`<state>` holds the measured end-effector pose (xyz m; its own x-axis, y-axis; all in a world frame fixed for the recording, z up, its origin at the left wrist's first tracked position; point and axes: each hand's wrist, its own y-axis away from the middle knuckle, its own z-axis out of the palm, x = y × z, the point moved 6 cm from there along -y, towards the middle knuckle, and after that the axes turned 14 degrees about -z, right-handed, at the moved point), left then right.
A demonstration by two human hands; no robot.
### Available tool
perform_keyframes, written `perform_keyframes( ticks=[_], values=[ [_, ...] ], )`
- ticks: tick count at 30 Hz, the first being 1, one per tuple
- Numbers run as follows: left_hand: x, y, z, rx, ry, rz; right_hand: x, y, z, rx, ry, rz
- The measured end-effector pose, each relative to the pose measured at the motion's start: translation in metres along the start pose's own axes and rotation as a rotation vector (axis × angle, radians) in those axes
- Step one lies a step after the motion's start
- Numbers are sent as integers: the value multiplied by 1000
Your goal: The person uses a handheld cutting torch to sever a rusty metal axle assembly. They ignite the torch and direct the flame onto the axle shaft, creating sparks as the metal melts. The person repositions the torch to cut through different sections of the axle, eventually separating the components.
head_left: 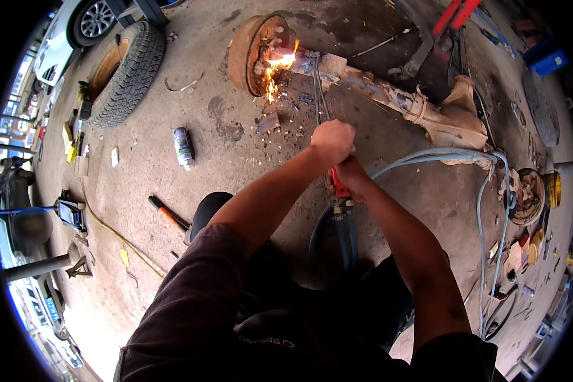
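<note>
In the head view, the left hand (333, 141) is curled tight around a gas torch (340, 186), and the right hand (350, 173) wraps its red handle just behind, the two pressed close together. The torch's slim metal tubes (318, 86) run forward from the left hand to a bright flame (285, 60), beside a brake drum (245, 60) at the end of an axle (388, 92). Glare hides exactly where the flame meets the metal.

Sparks (270, 89) fall ahead and left of the hands; they could reach the spray can (183, 148) left of the left hand and overheat it. Bare forearms and fingers could be burned by spatter if the tip swings or kicks back. The hoses (439, 153) looping right of the right hand could be scorched by hot droplets, or tug the torch off line if snagged.

The drum is round and flaky with orange rust; the axle is a thick tube, dusty tan and scabby. The hoses are smooth, blue-grey rubber. The concrete floor (235, 172) is stained and gritty, and a deeply treaded tyre (130, 79) lies far left of the hands.
</note>
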<state>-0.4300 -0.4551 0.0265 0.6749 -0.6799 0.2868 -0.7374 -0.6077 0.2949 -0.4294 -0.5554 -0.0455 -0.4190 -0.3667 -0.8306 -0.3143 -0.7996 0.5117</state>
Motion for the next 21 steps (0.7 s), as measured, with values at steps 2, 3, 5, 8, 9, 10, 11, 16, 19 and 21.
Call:
perform_keyframes(
  ticks=[2, 3, 5, 8, 9, 10, 11, 16, 19, 21],
  values=[
    [-1, -1, 2, 11, -7, 18, 1, 1, 1, -7, -10, -14],
    [-1, -1, 4, 16, -10, 27, 0, 1, 2, -11, -11, -16],
    [-3, -3, 5, 6, -21, 25, -1, 2, 3, -15, -15, -18],
    [-2, -1, 2, 4, -12, 20, -1, 0, 2, 12, -2, -26],
    [-2, 0, 1, 6, -5, 18, 0, -1, 1, 7, 7, -32],
    [-1, 0, 1, 3, -6, 16, 2, -1, -1, 2, 15, -37],
    [-1, -1, 1, 1, -9, 10, 2, -2, 0, -6, 24, -43],
    [-1, 1, 1, 11, -21, 35, 2, -2, 1, -15, -2, -64],
    [-2, 1, 0, 11, -3, 25, -3, 3, 2, -22, 27, -33],
    [-1, 0, 2, 17, 3, 28, -3, 3, 0, -17, 36, -27]
  ],
)
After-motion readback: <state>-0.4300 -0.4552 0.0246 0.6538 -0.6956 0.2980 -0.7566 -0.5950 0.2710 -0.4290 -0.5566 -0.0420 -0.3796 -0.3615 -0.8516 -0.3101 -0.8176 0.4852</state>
